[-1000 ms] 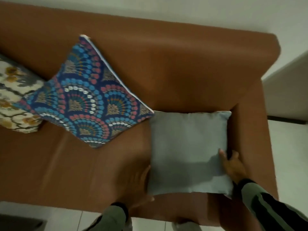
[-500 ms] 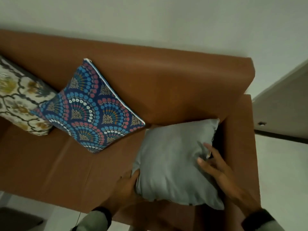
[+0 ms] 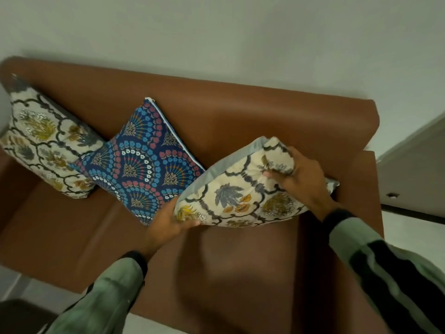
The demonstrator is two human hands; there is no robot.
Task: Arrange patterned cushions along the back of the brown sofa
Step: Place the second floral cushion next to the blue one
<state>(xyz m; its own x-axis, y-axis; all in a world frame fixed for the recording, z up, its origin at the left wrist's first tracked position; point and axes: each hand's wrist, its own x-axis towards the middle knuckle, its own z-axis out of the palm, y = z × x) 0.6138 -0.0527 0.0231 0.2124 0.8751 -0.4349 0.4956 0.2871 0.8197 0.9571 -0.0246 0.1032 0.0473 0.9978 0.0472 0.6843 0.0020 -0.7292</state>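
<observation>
While both hands held it, the cream flower cushion (image 3: 243,198) was tipped up at the right end of the brown sofa (image 3: 240,121), with its top edge leaning toward the sofa back and its gray back side showing along the top left edge. The left hand (image 3: 172,221) pinched the cushion's bottom left corner, and the right hand (image 3: 304,179) squeezed its top right part with bent fingers. A blue fan cushion (image 3: 147,162) leaned on the sofa back just beside it, and another cream cushion (image 3: 43,143) leaned at the far left.
</observation>
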